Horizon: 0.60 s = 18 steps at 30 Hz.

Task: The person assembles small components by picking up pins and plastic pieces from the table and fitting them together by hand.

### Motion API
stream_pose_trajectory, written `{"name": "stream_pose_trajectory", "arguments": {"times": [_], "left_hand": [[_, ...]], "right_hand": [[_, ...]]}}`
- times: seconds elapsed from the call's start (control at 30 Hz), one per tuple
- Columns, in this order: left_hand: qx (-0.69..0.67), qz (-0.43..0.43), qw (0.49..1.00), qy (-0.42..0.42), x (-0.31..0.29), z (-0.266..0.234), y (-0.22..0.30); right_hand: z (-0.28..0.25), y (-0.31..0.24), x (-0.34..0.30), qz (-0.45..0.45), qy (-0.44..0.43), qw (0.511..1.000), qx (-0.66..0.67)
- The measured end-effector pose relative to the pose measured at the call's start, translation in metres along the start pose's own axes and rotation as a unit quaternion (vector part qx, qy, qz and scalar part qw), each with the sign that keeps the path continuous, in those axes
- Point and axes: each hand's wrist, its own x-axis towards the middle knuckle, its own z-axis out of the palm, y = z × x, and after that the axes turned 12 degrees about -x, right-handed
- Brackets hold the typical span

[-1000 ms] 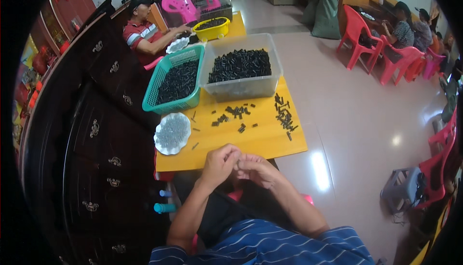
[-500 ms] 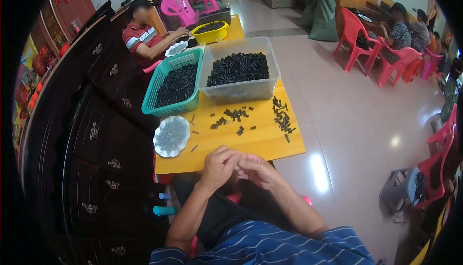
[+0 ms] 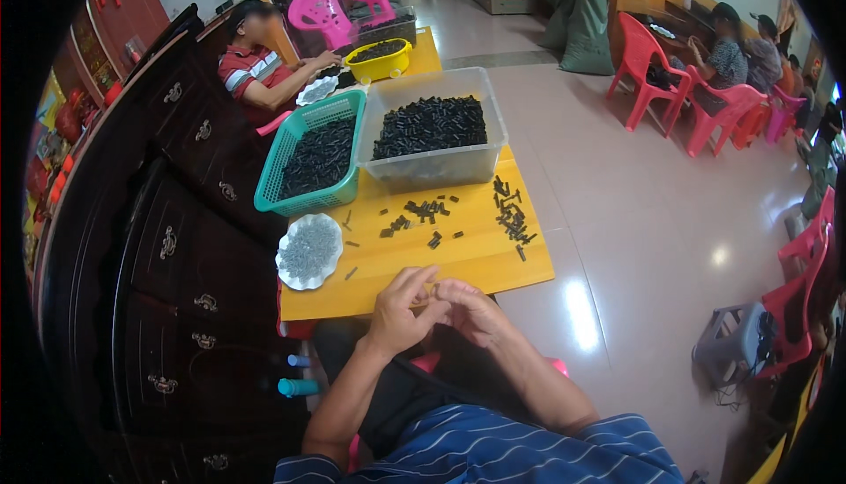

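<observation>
Over the near edge of the yellow table [image 3: 397,281], my left hand [image 3: 401,312] and my right hand [image 3: 474,315] meet at the fingertips. Both have bent, pinching fingers; whatever lies between them is too small and hidden to make out. Short black cylindrical pieces [image 3: 427,211] are scattered just beyond, with another loose group [image 3: 511,215] along the right edge. A white scalloped plate [image 3: 308,283] of small clear-grey pieces [image 3: 308,251] stands left of my hands. Farther back are a green basket [image 3: 264,192] and a translucent bin [image 3: 432,167], both filled with black pieces.
Dark drawers [image 3: 189,246] line the left side. Across the table's far end, a person in a red shirt [image 3: 256,79] works beside a yellow basin [image 3: 379,67]. Red plastic chairs [image 3: 643,79] with seated people and a grey stool [image 3: 727,343] stand to the right.
My fingers have shifted: the left index finger now stretches farther out and the left thumb has dropped lower. The hands still meet at the same spot. The view has moved slightly.
</observation>
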Motion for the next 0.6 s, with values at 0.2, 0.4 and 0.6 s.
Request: {"name": "stream_pose_trajectory", "arguments": {"times": [0.2, 0.4, 0.6], "left_hand": [[0.149, 0.081, 0.985, -0.007, -0.001, 0.004, -0.011], [0.166, 0.093, 0.982, 0.000, 0.000, 0.002, -0.011], [0.181, 0.119, 0.976, -0.002, 0.002, -0.002, -0.006]], "right_hand": [[0.004, 0.001, 0.002, -0.005, 0.034, 0.999, -0.040], [0.005, 0.001, 0.001, -0.008, 0.039, 0.996, -0.079], [0.006, 0.001, 0.000, -0.003, 0.025, 0.995, -0.093]]}}
